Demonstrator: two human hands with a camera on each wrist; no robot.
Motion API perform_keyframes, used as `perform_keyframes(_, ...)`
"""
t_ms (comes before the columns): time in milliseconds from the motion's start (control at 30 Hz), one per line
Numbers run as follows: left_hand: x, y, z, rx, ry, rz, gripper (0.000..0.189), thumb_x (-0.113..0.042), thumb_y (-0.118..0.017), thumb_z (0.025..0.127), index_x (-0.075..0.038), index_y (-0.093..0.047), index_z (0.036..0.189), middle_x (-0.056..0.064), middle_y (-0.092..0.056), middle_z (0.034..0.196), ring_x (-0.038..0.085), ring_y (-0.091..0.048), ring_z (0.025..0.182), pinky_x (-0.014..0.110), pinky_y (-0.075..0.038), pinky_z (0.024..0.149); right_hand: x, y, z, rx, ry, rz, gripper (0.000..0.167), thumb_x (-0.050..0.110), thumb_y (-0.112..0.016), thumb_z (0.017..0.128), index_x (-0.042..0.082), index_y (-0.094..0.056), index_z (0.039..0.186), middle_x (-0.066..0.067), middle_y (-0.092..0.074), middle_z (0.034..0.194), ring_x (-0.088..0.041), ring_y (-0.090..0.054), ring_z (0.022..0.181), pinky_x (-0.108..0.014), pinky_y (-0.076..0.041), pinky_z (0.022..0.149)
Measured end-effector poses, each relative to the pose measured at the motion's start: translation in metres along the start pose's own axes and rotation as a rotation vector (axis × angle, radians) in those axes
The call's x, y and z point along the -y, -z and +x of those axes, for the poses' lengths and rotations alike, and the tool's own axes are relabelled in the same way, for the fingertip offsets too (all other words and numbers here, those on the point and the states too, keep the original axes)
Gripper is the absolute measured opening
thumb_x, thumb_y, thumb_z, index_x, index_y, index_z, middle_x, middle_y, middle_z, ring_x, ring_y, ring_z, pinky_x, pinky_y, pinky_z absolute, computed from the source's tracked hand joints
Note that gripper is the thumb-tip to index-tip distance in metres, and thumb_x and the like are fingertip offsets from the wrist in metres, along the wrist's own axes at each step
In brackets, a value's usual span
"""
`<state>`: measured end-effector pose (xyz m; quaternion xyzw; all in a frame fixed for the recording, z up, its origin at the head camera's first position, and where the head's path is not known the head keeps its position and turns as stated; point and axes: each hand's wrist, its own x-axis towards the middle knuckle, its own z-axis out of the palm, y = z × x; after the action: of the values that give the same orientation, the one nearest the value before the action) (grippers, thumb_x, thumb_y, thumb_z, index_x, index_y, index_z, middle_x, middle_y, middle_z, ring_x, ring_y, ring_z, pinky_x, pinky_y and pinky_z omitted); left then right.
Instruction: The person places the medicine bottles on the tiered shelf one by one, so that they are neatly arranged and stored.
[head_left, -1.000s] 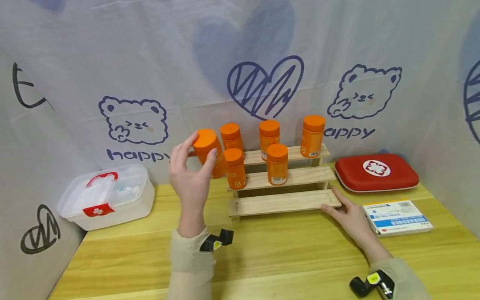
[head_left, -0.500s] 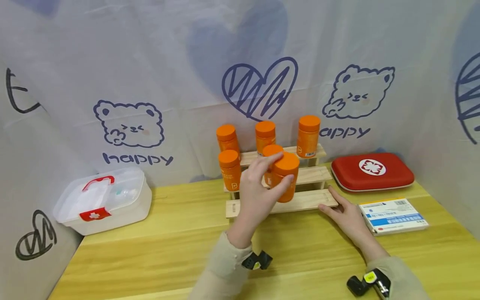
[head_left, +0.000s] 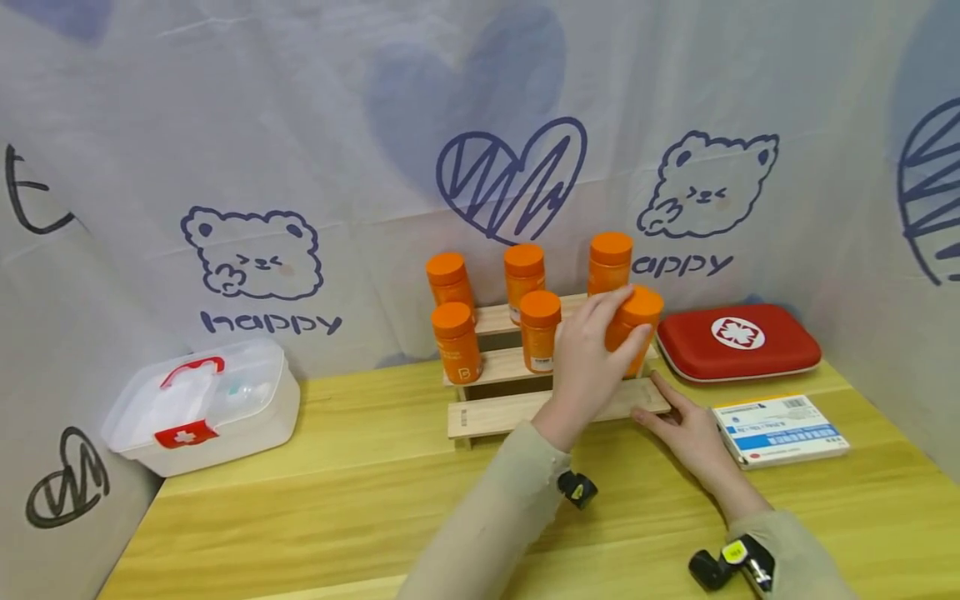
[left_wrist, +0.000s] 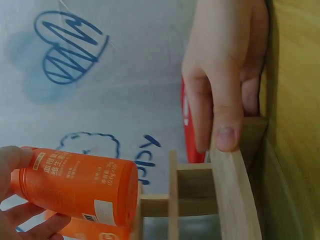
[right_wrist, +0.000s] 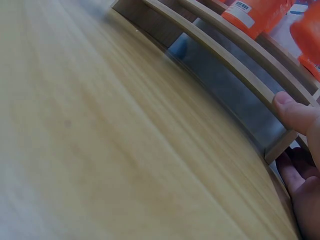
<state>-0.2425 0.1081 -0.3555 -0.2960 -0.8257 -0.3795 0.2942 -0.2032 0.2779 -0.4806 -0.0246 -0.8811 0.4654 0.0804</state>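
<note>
My left hand (head_left: 588,362) grips an orange bottle (head_left: 639,312) near its cap, over the right end of the middle shelf. In the left wrist view, the held bottle (left_wrist: 82,185) has its label showing, and a gap appears between its base and the middle board. My right hand (head_left: 693,442) holds the right end of the bottom shelf of a wooden three-step rack (head_left: 495,414), its thumb on the front edge. Three like bottles stand on the top step, the middle one being this bottle (head_left: 524,275). Two more, left (head_left: 456,343) and centre (head_left: 540,331), stand on the middle step.
A red first-aid case (head_left: 738,343) lies right of the rack, with a white and blue medicine box (head_left: 780,429) in front of it. At the far left sits a clear-lidded plastic box (head_left: 202,408) with a red handle. A printed curtain hangs behind the table.
My left hand has carried the bottle from left of the rack, across its front, to the right end of the middle step. The right hand stays on the rack's end.
</note>
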Motion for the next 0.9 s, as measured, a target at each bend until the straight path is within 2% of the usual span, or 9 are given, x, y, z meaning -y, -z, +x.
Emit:
perform_keyframes(67,0.003,-0.006,0.004,0.014,0.039,-0.004,0.046,-0.036,-0.064,0.092,-0.019,-0.056,0.133,-0.002,-0.058,0.127,0.01,-0.053,0.115,0.031,-0.041,0.091,-0.001,-0.001,0.0,0.0,0.003,0.005,0.08,0.047,-0.064,0.088,0.011,-0.029,0.15,-0.025,-0.049,0.135,-0.029,-0.056,0.111,-0.027,-0.047,0.083)
perform_keyframes(233,0.011,-0.02,0.007,0.05,0.13,-0.012,0.046,-0.031,-0.064,0.092,-0.019,-0.054,0.135,-0.002,-0.056,0.13,0.013,-0.052,0.118,0.032,-0.039,0.1,-0.002,-0.002,0.001,0.005,0.01,0.021,0.081,0.048,-0.064,0.088,0.009,-0.028,0.15,-0.025,-0.041,0.142,-0.032,-0.048,0.122,-0.044,-0.043,0.095)
perform_keyframes(433,0.01,-0.026,0.007,0.095,0.152,0.037,0.051,-0.03,-0.061,0.094,-0.016,-0.046,0.14,0.001,-0.052,0.135,0.017,-0.051,0.12,0.031,-0.038,0.103,-0.002,-0.002,0.001,-0.008,0.023,0.013,0.08,0.046,-0.064,0.088,0.008,-0.03,0.149,-0.025,-0.041,0.141,-0.033,-0.048,0.122,-0.047,-0.042,0.096)
perform_keyframes(667,0.015,-0.031,0.007,0.072,0.275,-0.081,0.048,-0.028,-0.058,0.096,-0.019,-0.045,0.141,0.001,-0.05,0.136,0.017,-0.05,0.121,0.03,-0.038,0.103,0.0,-0.002,0.001,0.005,0.005,0.024,0.082,0.049,-0.064,0.088,0.009,-0.028,0.15,-0.025,-0.04,0.142,-0.033,-0.047,0.124,-0.046,-0.041,0.097)
perform_keyframes(900,0.018,-0.036,0.003,0.048,0.302,-0.15,0.05,-0.028,-0.058,0.096,-0.021,-0.043,0.144,0.003,-0.047,0.14,0.018,-0.048,0.124,0.033,-0.038,0.103,0.001,-0.002,0.0,0.015,-0.006,0.031,0.083,0.05,-0.063,0.088,0.011,-0.027,0.151,-0.024,-0.036,0.145,-0.035,-0.044,0.127,-0.048,-0.039,0.1)
